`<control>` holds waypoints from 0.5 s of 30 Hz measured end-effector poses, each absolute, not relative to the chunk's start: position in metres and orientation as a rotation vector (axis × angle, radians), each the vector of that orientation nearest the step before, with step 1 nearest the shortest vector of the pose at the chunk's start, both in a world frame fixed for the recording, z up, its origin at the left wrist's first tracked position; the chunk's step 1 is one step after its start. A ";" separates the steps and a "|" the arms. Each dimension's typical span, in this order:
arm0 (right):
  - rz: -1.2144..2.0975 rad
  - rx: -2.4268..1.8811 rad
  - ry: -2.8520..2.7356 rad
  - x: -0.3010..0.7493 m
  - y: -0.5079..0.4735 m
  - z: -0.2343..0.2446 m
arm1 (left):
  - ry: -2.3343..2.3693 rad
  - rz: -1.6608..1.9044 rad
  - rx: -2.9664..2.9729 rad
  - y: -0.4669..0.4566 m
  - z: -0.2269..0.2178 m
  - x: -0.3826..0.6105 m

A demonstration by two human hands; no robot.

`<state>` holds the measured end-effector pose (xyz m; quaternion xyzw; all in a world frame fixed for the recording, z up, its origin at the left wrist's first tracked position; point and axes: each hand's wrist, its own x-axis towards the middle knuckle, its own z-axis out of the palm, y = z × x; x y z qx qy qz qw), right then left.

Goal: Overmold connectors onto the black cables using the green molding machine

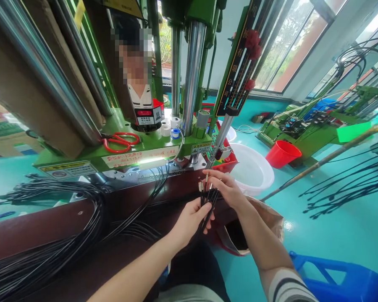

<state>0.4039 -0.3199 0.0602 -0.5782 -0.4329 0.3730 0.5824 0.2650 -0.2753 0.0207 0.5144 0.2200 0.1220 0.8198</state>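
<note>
My left hand (189, 220) is closed around a small bunch of thin black cables (208, 201) with metal connector tips (205, 183) pointing up. My right hand (227, 188) pinches the same bunch near its tips, fingers pressed on the cables. Both hands meet just in front of the dark red bench edge (82, 214). A large bundle of black cables (66, 235) lies across the bench to my left.
A green moulding machine (138, 147) with steel columns stands behind the bench, red scissors (119, 141) on its base. A person stands behind it. A white basin (255, 172), red bucket (282, 153) and open bag (271, 218) sit on the teal floor at right.
</note>
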 end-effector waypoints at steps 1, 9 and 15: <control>0.804 -1.380 -1.024 0.408 -0.323 0.062 | 0.465 0.269 1.122 -0.272 0.024 0.271; 0.559 -1.523 -0.994 0.431 -0.341 0.064 | 0.345 0.240 1.264 -0.253 0.027 0.294; 0.596 -1.512 -1.021 0.440 -0.342 0.045 | 0.474 0.508 1.361 -0.239 0.026 0.300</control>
